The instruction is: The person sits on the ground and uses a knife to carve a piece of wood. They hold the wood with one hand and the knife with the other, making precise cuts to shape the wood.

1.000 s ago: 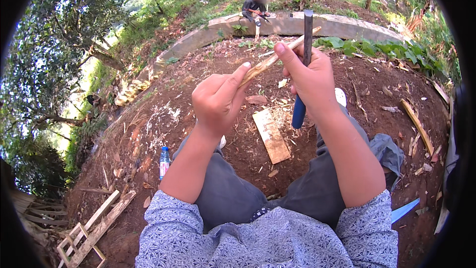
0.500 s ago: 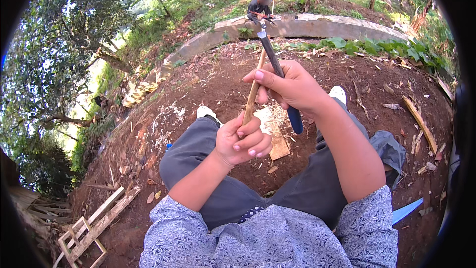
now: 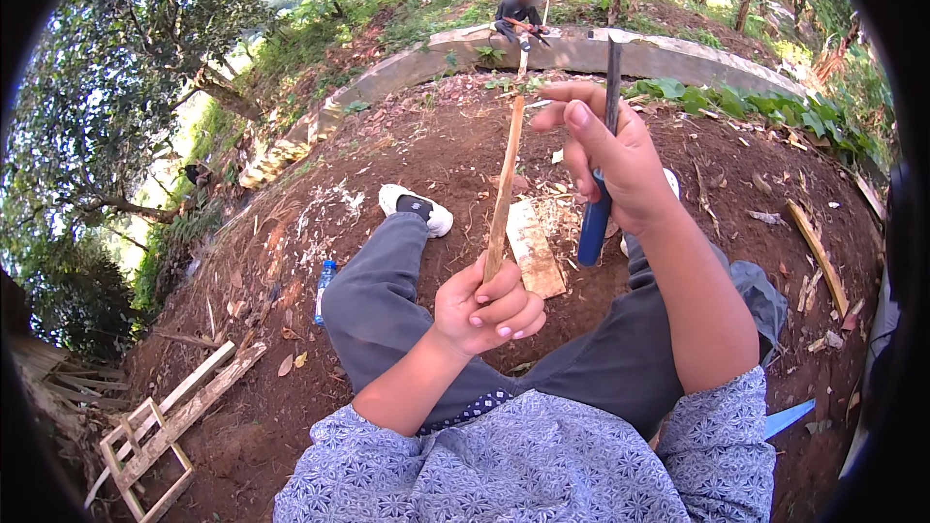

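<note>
In my left hand [image 3: 489,310], fingers wrapped round its lower end, a thin peeled wooden stick [image 3: 506,189] stands nearly upright. My right hand [image 3: 615,150] is to the right of the stick's upper part, apart from it. It holds a blue-handled tool with a long, narrow dark blade [image 3: 613,73]; the blue handle [image 3: 594,223] points down below the palm. The thumb and fingertips of that hand are partly stretched out toward the stick. Whether the tool is a knife or a file I cannot make out. Below the hands, a flat wooden board [image 3: 535,247] lies on the soil between my feet.
A plastic bottle [image 3: 325,291] is beside my left knee. Wooden frames [image 3: 145,446] lie at the lower left, a blue blade-like strip [image 3: 790,418] at the lower right, a plank [image 3: 819,257] farther right. Another person [image 3: 520,12] sits on the low concrete wall [image 3: 659,56].
My right hand has moved right, away from the stick, and the tool has swung more upright. My left hand with the stick has dropped slightly. The bottle shows more fully.
</note>
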Tool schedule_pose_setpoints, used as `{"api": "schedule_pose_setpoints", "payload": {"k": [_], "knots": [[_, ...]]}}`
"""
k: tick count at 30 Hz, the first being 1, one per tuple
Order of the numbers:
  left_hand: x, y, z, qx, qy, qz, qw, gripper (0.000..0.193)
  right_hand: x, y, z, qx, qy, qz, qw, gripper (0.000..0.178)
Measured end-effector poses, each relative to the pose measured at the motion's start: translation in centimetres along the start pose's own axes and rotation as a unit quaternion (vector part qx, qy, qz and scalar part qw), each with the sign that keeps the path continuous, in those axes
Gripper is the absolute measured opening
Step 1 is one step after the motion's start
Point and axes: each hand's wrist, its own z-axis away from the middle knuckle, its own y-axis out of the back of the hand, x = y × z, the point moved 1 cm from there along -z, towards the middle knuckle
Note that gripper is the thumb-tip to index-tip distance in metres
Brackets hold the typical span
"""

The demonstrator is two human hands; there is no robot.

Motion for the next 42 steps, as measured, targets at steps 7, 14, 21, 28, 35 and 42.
{"api": "schedule_pose_setpoints", "payload": {"k": [7,14,21,28,35,42], "knots": [[-1.7,0.1,1.1,0.023,0.016,0.010,1.000,0.049,0.3,-0.4,0.5,-0.080,-0.040,0.049,0.995,0.030],[-0.1,1.2,0.0,0.326,-0.034,-0.562,0.759,0.025,2.1,2.2,1.0,0.005,-0.049,0.077,0.996,0.027],[1.1,4.0,-0.7,0.266,-0.214,-0.869,0.359,0.013,8.0,4.9,1.4,0.157,-0.109,0.089,0.978,0.030],[-0.8,6.9,3.2,0.179,0.071,-0.043,0.980,0.057,12.7,3.5,1.2,0.126,-0.178,-0.022,0.976,0.040],[-0.6,8.8,3.0,0.127,0.047,0.056,0.989,0.057,15.5,3.9,0.0,0.086,-0.168,-0.098,0.977,0.045],[-0.8,11.6,2.7,0.305,0.119,-0.339,0.882,0.041,20.2,7.5,-0.3,0.305,-0.193,0.032,0.932,0.027]]}}
